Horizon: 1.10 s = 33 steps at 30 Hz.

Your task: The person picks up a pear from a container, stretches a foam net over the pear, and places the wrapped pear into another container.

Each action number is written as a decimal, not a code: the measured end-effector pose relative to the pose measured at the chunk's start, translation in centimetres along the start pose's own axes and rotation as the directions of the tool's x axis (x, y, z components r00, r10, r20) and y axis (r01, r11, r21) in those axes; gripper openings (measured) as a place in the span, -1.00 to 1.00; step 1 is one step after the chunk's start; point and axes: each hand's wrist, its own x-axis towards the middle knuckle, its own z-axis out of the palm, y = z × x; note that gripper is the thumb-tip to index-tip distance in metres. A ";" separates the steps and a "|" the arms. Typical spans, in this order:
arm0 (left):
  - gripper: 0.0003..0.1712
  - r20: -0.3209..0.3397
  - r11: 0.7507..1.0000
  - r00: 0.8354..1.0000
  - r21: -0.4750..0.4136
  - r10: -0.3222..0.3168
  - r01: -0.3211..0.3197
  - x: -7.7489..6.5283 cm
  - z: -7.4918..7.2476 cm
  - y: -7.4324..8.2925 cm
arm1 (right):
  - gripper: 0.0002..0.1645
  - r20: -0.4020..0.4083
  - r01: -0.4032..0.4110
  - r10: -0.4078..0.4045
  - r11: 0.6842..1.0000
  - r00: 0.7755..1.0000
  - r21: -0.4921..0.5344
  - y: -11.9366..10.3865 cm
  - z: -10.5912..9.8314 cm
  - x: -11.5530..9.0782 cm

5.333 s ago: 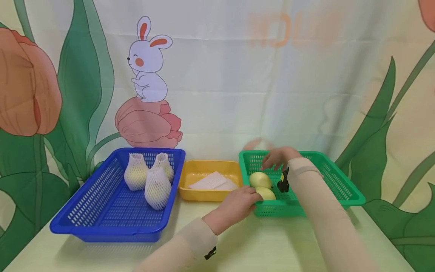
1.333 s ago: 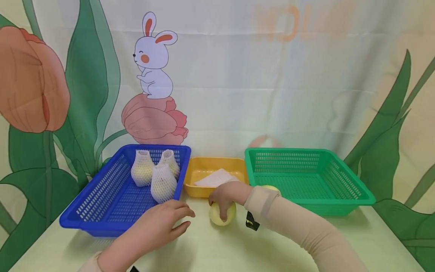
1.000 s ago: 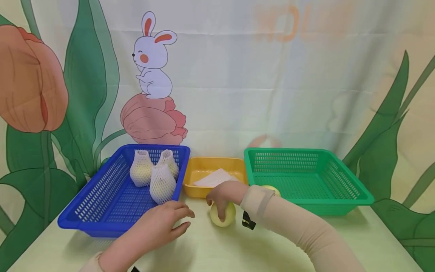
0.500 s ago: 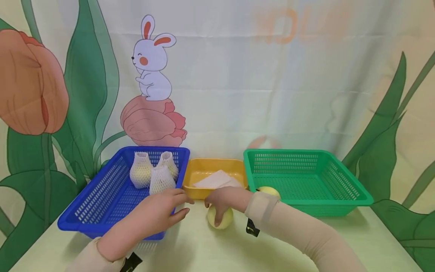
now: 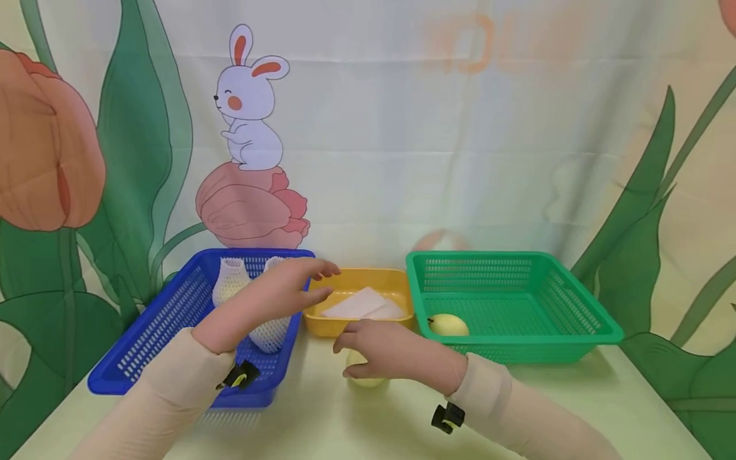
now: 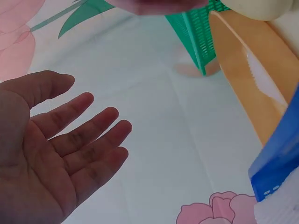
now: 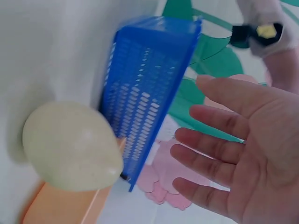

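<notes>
1. Blue basket, left: three sleeved pears, partly behind the left hand; of the far right one, little beyond the sleeve top shows. Judged the finished portion.
2. Yellow tray, far middle: white foam sleeves, flat and overlapping, apparently two. Unused stock.
3. Green basket, right: one small bare pear, in the near left corner; neither hand touches it. Outstanding.
4. Desk: one loose pear, without sleeve, just near of the yellow tray, between the two baskets. Judged the current piece, sleeving not yet begun.
5. Right hand: above the loose pear, released; the right wrist view shows its fingers extended and apart from the fruit.
6. Left hand: raised over the blue basket's right side, fingertips towards the yellow tray; fingers spread, holding nothing.
7. Tally, as judged: three done, two left, sleeves apparently sufficient.
</notes>
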 end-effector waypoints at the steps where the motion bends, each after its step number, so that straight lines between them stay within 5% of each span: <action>1: -0.61 0.008 1.000 1.000 -0.002 0.004 -0.004 0.6 0.0 0.0 | -0.62 -0.015 0.009 -0.009 1.000 1.000 -0.003 -0.2 0.0 -0.3; 8: -0.59 0.102 0.998 0.994 -0.052 -0.035 0.040 4.3 0.5 -0.3 | -0.68 -0.065 0.033 -0.030 0.999 0.997 0.041 -1.1 0.0 -2.3; 19: -0.57 0.239 0.987 0.960 -0.030 -0.147 0.158 9.8 4.4 -1.8 | -0.73 -0.140 0.072 -0.067 0.997 0.988 0.030 -1.4 1.7 -5.4; 26: -0.56 0.283 0.954 0.915 0.005 -0.288 0.299 12.1 7.7 -3.1 | -0.75 -0.153 0.068 -0.062 0.997 0.986 0.032 -1.2 2.3 -6.8; 33: -0.61 0.287 0.897 0.857 0.014 -0.427 0.442 12.3 11.0 -4.3 | -0.76 -0.125 0.064 -0.056 0.996 0.991 0.062 -1.0 2.8 -7.5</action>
